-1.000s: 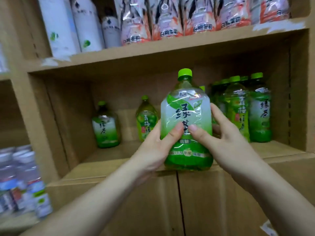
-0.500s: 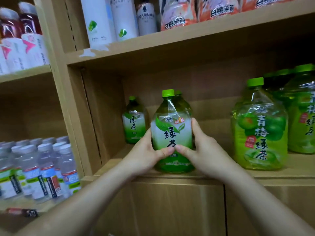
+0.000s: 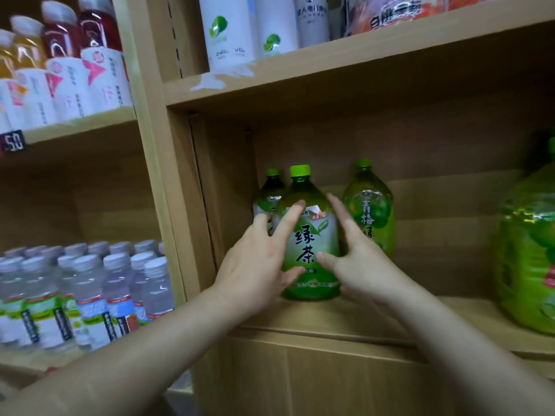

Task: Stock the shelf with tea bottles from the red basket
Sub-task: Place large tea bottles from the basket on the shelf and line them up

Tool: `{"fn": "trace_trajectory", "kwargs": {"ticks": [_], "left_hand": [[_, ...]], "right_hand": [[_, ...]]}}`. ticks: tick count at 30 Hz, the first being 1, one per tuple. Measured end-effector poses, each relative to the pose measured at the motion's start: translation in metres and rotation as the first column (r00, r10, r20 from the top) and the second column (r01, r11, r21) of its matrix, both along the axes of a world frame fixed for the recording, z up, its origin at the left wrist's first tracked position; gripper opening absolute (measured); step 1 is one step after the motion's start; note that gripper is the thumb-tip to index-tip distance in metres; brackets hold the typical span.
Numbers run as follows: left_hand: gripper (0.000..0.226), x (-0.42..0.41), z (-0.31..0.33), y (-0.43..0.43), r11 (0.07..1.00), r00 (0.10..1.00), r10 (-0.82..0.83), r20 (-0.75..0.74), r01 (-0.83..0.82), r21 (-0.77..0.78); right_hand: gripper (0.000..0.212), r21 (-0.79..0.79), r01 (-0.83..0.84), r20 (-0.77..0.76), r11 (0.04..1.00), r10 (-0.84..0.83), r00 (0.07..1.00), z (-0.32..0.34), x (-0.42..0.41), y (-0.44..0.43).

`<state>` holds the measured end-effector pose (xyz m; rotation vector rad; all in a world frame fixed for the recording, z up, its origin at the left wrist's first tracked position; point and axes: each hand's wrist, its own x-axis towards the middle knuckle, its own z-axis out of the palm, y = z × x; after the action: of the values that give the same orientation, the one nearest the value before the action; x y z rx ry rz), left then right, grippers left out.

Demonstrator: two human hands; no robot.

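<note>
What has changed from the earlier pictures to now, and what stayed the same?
The green tea bottle went from the air onto the shelf, then deeper, in front of the rear bottle. The left hand and right hand loosened their grip: the fingers are now straight, only touching its sides. The rear bottle and the plum tea bottle stayed put.
</note>
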<state>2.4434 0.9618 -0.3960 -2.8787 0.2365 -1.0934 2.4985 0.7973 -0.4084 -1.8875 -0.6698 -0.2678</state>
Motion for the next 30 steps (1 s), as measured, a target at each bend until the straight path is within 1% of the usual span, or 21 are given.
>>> {"fn": "trace_trajectory", "kwargs": {"ticks": [2,5,7,9,11,13,14,17,20,22,25,27,30], "left_hand": [[0.100,0.004,0.000,0.009,0.997,0.997,0.080,0.001,-0.080,0.017],[0.095,0.013,0.004,0.017,0.963,0.977,0.209,0.050,-0.214,0.164],[0.083,0.019,0.003,0.022,0.943,0.978,0.192,0.087,-0.208,0.260],[0.073,0.023,0.003,0.025,0.928,0.985,0.138,0.106,-0.166,0.333],[0.071,0.028,0.004,0.031,0.900,0.987,0.133,0.087,-0.157,0.406],[0.071,0.033,0.003,0.035,0.879,0.982,0.184,0.040,-0.183,0.439],[0.071,0.033,0.005,0.035,0.878,0.977,0.211,0.022,-0.199,0.436],[0.073,0.041,0.010,0.038,0.883,0.966,0.260,0.006,-0.240,0.404],[0.069,0.047,0.012,0.038,0.873,0.959,0.282,0.004,-0.258,0.414],[0.066,0.050,0.012,0.035,0.865,0.954,0.299,0.009,-0.275,0.420],[0.071,0.054,0.010,0.033,0.865,0.951,0.310,0.015,-0.288,0.410],[0.077,0.055,0.008,0.035,0.869,0.952,0.306,0.012,-0.284,0.406],[0.075,0.052,0.008,0.038,0.857,0.955,0.297,0.021,-0.276,0.436]], "right_hand": [[0.091,-0.005,0.000,-0.009,1.000,0.000,1.000,0.002,0.007,0.016],[0.090,-0.082,0.046,-0.003,0.996,-0.047,0.999,0.007,0.014,0.032],[0.089,-0.186,0.118,0.059,0.976,-0.109,0.992,0.015,0.019,0.038],[0.086,-0.222,0.157,0.081,0.962,-0.142,0.987,0.021,0.024,0.044],[0.084,-0.232,0.167,0.051,0.958,-0.159,0.986,0.023,0.029,0.051],[0.080,-0.241,0.160,0.019,0.957,-0.160,0.987,0.025,0.033,0.058],[0.079,-0.233,0.144,-0.005,0.962,-0.149,0.989,0.026,0.035,0.062],[0.073,-0.151,0.065,-0.143,0.986,-0.087,0.986,0.034,0.038,0.071],[0.073,-0.101,0.017,-0.212,0.995,-0.038,0.976,0.037,0.041,0.075],[0.073,-0.043,-0.039,-0.266,0.998,0.026,0.964,0.037,0.044,0.071],[0.074,0.032,-0.113,-0.341,0.993,0.117,0.933,0.035,0.050,0.065],[0.075,0.090,-0.116,-0.373,0.989,0.141,0.917,0.030,0.055,0.063],[0.072,0.152,-0.112,-0.439,0.982,0.169,0.882,0.021,0.061,0.065]]}}
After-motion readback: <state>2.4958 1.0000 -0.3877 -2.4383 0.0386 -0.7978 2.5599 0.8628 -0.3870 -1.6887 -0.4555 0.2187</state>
